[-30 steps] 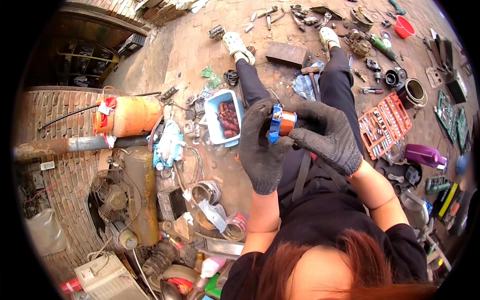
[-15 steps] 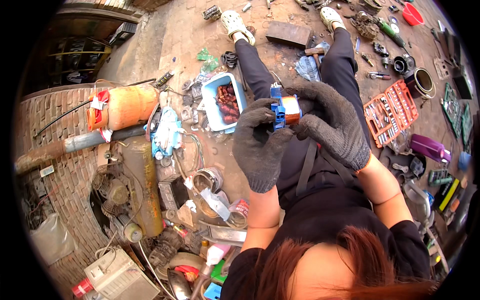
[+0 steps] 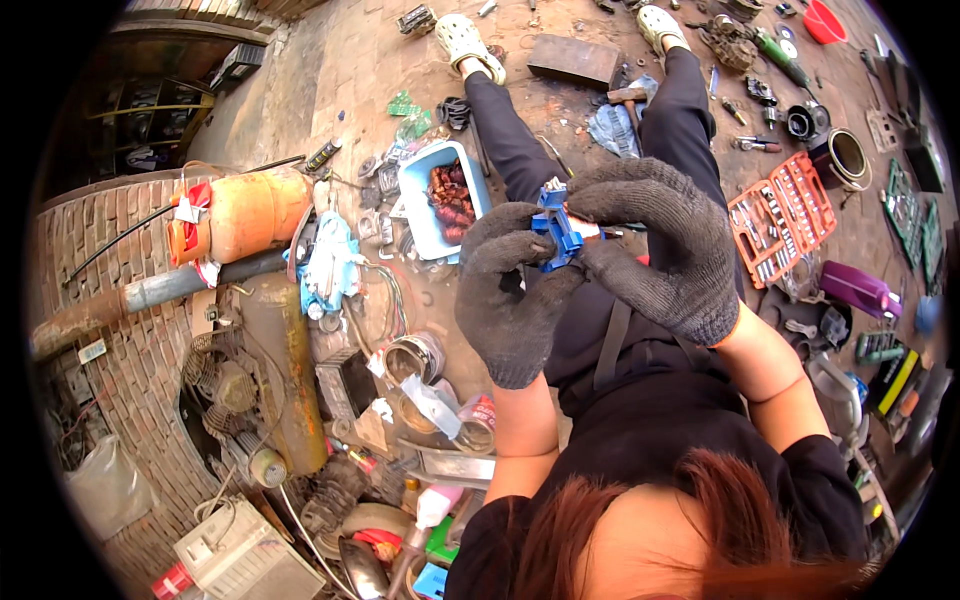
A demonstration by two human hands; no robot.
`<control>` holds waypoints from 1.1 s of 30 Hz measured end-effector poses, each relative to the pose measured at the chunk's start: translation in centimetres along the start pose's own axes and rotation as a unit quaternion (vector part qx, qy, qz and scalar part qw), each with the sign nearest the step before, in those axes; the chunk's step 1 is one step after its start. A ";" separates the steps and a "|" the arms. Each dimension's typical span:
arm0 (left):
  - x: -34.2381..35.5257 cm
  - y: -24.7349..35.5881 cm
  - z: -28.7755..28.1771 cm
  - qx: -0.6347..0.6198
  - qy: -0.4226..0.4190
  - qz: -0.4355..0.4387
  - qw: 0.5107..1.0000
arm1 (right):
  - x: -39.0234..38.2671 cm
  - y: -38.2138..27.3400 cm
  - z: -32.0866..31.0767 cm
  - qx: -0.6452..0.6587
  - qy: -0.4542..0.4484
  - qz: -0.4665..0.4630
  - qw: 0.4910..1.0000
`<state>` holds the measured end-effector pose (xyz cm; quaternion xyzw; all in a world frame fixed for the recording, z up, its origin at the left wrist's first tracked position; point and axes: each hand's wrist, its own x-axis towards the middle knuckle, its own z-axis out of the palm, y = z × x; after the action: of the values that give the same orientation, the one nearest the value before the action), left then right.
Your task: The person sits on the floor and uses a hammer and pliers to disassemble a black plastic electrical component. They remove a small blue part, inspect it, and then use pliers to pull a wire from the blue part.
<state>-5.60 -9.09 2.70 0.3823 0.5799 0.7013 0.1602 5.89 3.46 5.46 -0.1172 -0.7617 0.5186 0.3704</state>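
Observation:
Above my lap, both hands hold a blue plastic coil bobbin (image 3: 563, 236) between them. My left hand (image 3: 512, 295), in a dark grey knitted glove, pinches its left side between thumb and fingers. My right hand (image 3: 665, 255), gloved alike, has its fingers and thumb closed on the right side. The bobbin is turned so that its blue frame faces up; only a sliver of the copper-coloured winding shows between my right fingers. The fingertips hide the rest.
Left of my legs stands a light blue basin (image 3: 440, 160) with reddish-brown copper coils. An orange gas cylinder (image 3: 245, 215) lies further left. To my right are an open orange socket set (image 3: 780, 220) and a purple bottle (image 3: 860, 290). A hammer (image 3: 630, 97) lies between my legs.
The bobbin has been turned in my hands: its copper winding showed broadly before and is now mostly hidden. My left hand has shifted slightly left, and the right fingers have moved around it.

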 end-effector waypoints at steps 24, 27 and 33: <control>-0.2 -1.0 0.8 -0.074 -0.026 0.060 0.995 | -0.4 -1.2 -1.2 0.030 -0.024 0.038 0.999; -0.2 -1.0 0.8 -0.071 -0.028 0.062 0.995 | -0.4 -1.1 -1.3 0.001 -0.021 0.017 1.000; -0.3 -0.8 1.0 -0.068 -0.017 0.065 0.995 | -0.5 -1.2 -1.4 0.010 -0.024 0.028 0.999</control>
<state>-4.89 -8.37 1.90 0.4194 0.5023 0.7412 0.1495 7.45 3.66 6.55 -0.1224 -0.7616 0.5392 0.3380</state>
